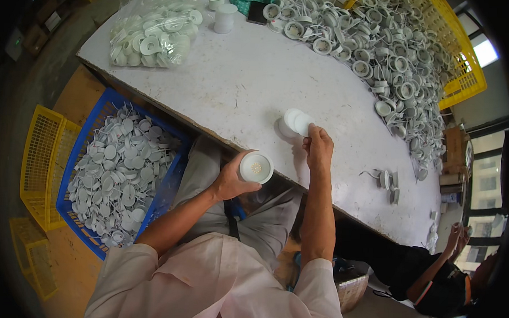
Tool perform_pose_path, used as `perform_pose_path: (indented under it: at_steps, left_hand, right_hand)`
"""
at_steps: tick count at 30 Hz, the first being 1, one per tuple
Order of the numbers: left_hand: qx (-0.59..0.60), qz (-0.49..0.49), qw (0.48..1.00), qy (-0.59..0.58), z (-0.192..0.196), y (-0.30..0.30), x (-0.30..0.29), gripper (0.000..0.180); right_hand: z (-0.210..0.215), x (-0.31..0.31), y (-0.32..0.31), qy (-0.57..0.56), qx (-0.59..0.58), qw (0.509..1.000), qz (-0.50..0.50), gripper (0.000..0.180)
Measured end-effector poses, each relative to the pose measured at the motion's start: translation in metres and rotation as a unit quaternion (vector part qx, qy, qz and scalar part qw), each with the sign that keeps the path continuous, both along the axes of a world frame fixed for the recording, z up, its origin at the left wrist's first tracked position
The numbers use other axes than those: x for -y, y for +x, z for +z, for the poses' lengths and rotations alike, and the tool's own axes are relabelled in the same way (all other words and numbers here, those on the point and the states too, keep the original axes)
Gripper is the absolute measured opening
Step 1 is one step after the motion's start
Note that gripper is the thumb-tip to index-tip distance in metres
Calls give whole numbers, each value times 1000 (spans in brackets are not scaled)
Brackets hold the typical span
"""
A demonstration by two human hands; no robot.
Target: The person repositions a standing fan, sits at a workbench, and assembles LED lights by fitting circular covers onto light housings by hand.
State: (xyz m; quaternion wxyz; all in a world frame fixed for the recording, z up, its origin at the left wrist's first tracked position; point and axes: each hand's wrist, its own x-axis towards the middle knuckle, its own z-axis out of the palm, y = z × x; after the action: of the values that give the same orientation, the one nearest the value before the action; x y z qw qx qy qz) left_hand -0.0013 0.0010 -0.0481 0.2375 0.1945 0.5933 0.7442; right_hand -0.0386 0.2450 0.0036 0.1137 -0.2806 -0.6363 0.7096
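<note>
My left hand [230, 178] is closed around a round white LED downlight [264, 179], held at the table's near edge with its open face up. A cluster of small yellowish LEDs shows in the middle of its cup. Farther right, over the tabletop, the thumb and fingers of my right hand [320, 147] pinch the edge of a thin white disc [303, 126]. That disc overlaps a short stack of similar white discs [290, 116] standing on the table. Whether it is lifted off the stack I cannot tell.
Many white downlights [378, 51] are heaped at the far right by a yellow crate [473, 69]. A clear bag of white rings [152, 38] lies far left. Beside my left leg, a blue basket [65, 193] holds finished-looking lights with wires. Another person [439, 281] works at right.
</note>
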Motion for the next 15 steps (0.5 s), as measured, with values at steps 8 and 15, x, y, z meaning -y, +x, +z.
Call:
perform_pose_path:
  at_steps: [8,15]
  left_hand:
    - [10,7,1000,-10,7,3,3,83]
    - [-11,4,999,-33,13,3,-3,81]
  right_hand:
    - [1,-9,28,-106,-64,991,-58,18]
    - [13,15,57,-163,-99,980,-65,7]
